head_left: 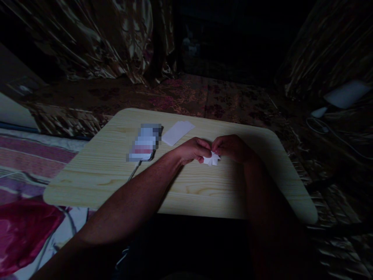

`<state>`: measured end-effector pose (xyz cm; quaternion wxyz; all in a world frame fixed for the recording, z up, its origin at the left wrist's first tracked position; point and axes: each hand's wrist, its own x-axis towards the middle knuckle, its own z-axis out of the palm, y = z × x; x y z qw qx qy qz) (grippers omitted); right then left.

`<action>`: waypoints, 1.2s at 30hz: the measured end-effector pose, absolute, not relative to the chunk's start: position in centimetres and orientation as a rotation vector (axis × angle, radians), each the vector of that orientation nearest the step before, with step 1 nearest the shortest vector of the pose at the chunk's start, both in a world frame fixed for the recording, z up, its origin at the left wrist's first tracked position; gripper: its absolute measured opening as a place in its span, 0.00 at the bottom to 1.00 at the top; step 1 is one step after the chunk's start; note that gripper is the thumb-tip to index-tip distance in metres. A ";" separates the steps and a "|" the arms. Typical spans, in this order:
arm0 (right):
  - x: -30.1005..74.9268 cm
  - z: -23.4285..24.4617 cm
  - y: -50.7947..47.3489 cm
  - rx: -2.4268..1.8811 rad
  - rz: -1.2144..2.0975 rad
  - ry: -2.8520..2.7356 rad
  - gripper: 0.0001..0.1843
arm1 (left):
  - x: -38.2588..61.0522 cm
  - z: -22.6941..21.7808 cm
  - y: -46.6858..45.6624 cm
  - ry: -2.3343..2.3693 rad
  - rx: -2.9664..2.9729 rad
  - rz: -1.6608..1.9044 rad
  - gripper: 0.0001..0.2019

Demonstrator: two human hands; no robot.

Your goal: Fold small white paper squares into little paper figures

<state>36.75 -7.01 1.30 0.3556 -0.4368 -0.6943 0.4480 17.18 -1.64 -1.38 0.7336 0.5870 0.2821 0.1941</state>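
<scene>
A small piece of folded white paper (211,160) is held over the middle of the wooden table (201,190). My left hand (194,149) grips its left side, thumb on top and fingers curled beneath. At the paper's upper right edge, my right hand (229,147) pinches with thumb and forefinger. The paper has several creased, pointed flaps. Part of it is hidden behind my fingers.
Left of my hands lies a stack of white paper (177,132). Beside it rests a phone (144,143), its screen blurred out, with a cable (134,171) running to the near edge. Patterned curtains hang behind; a white lamp-like object (346,94) stands at right.
</scene>
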 end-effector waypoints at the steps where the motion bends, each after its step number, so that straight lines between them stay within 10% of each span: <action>1: 36.8 1.3 -7.0 -1.122 1.172 -1.795 0.09 | 17.2 -1.4 -1.7 0.618 1.305 0.422 0.03; 36: 36.3 1.2 -7.0 -1.252 1.104 -1.775 0.05 | 17.8 -1.2 -2.1 0.694 1.425 0.510 0.03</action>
